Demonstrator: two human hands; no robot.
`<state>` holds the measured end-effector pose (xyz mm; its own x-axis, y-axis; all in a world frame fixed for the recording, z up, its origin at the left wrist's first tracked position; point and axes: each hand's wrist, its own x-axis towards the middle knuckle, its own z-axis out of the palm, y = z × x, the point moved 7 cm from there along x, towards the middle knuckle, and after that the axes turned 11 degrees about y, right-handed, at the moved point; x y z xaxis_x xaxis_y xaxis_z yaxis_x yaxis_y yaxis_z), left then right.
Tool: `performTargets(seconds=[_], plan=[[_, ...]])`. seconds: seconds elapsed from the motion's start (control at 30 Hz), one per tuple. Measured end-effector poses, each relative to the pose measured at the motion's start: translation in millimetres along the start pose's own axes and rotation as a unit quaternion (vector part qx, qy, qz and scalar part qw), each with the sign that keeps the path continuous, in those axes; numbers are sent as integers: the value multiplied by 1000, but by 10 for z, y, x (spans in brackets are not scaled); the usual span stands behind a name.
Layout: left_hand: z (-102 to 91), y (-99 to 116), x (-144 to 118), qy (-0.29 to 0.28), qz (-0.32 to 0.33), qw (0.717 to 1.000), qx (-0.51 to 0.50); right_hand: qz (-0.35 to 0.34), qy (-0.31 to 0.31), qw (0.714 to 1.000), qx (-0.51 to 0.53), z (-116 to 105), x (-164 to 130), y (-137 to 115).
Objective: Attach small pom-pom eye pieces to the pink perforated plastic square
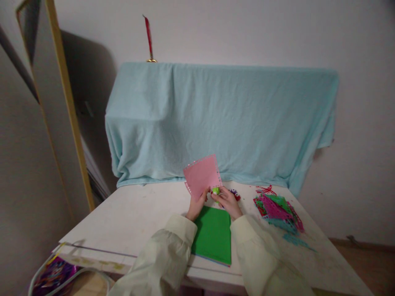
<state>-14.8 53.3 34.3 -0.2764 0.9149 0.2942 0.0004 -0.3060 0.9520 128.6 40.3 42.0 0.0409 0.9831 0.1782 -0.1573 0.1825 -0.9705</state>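
My left hand (199, 202) pinches the lower edge of a pink sheet of paper (202, 176), which is tilted up above the table. Small cut-outs run along several of the sheet's edges. A small light-green craft punch (215, 190) is in the fingers of my right hand (228, 200), at the sheet's lower right corner. Fingers partly hide the punch, so whether the paper sits in its slot is unclear. Below both hands lies a stack of coloured paper (213, 236) with a green sheet on top.
Small purple and red objects (235, 194) sit just behind my right hand. A pile of perforated coloured paper (277, 211) lies at the right, with blue pieces (298, 241) in front. A light-blue cloth (222, 123) hangs behind the white table (148, 218). A shiny purple package (54, 276) is at lower left.
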Motion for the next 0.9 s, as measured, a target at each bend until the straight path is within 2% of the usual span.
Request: performTargets(seconds=[0.53, 0.9], plan=[[-17, 48, -24, 4, -3, 1000, 5, 15, 2, 1000, 15, 12, -9, 20], [8, 68, -50, 0, 11, 1000, 13, 10, 31, 999, 15, -18, 40, 60]])
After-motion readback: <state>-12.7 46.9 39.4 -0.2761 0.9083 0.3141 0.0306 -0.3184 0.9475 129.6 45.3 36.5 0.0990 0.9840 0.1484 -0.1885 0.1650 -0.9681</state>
